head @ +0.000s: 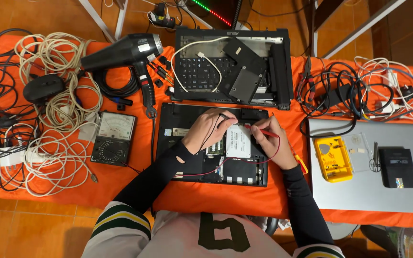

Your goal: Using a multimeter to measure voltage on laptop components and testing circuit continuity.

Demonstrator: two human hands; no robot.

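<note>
An opened black laptop base (178,119) lies on the orange cloth in front of me, with a white drive (238,142) seated in its middle. My left hand (205,130) pinches a black test probe (224,116) above the drive's top edge. My right hand (269,138) holds a red test probe (262,131) with its tip at the drive's upper right corner. Red and black leads run from the probes across the laptop base toward an analog multimeter (113,137) on the left.
A black hair dryer (125,51) and coils of white cable (58,110) lie at left. A second dismantled laptop (233,64) sits behind. At right a closed silver laptop (407,191) carries a yellow tool case (332,158) and a black box (397,167). Tangled cables (359,93) lie behind it.
</note>
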